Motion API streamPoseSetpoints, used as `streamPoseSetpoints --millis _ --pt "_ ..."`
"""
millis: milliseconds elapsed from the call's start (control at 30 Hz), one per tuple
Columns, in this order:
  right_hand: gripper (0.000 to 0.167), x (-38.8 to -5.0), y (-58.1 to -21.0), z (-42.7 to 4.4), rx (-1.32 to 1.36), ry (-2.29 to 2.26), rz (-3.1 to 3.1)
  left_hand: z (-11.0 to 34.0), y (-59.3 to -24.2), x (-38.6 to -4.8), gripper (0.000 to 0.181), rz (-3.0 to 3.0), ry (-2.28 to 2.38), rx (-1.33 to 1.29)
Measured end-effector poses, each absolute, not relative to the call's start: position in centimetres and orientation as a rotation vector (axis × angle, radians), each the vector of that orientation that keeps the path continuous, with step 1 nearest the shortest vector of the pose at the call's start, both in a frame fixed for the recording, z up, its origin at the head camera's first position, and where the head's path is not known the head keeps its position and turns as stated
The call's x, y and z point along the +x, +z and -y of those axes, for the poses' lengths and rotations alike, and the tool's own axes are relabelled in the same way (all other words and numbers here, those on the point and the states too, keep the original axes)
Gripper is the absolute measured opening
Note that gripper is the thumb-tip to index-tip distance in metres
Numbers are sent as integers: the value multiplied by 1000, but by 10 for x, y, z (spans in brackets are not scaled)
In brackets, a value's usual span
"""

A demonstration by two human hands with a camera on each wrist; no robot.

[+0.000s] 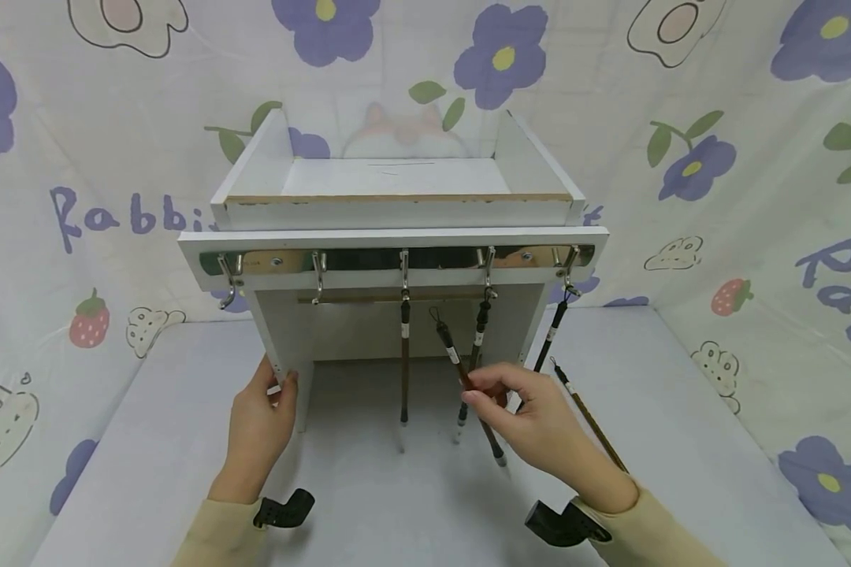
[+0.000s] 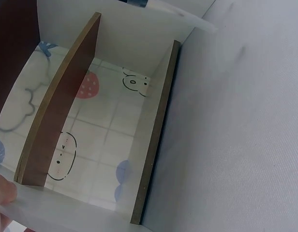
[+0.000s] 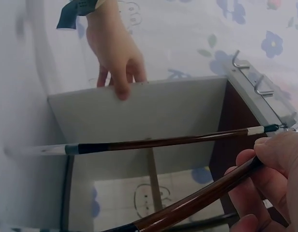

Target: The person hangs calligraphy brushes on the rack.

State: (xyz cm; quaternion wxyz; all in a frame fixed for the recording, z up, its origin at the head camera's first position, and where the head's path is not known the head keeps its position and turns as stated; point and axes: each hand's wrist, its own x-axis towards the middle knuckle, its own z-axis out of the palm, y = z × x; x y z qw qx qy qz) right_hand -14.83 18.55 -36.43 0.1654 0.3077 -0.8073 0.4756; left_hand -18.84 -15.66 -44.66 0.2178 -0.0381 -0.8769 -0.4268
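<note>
My right hand [image 1: 532, 409] pinches a calligraphy brush [image 1: 448, 340] by its brown handle, its loop end up and tilted left. In the right wrist view, thumb and fingers meet on the held brush [image 3: 197, 197]. My left hand [image 1: 261, 421] grips the left side panel of a white wooden shelf [image 1: 397, 239], the thumb on its inner face [image 3: 121, 89]. Other brushes hang by loops from the metal hook rail: one brush [image 1: 405, 354] on the middle hook, another brush [image 1: 481, 323] beside it, and a third brush [image 1: 555, 331] on the far right hook.
Another brush [image 1: 589, 413] lies on the white table [image 1: 369, 504] right of the shelf. The two left hooks [image 1: 318, 276] carry no brush. A crossbar [image 2: 62, 96] spans the shelf's back. Patterned cloth [image 1: 681, 102] hangs behind.
</note>
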Motion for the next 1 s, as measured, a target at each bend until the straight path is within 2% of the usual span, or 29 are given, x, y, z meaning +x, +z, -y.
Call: streamPoseSetpoints --millis 733,1000 --pt "8 -155 -365 -149 950 1517 2355 156 -445 -188 33 2423 -1180 -105" --pt "10 -157 -362 -138 925 1544 2398 156 -448 -189 33 2411 -1174 -118"
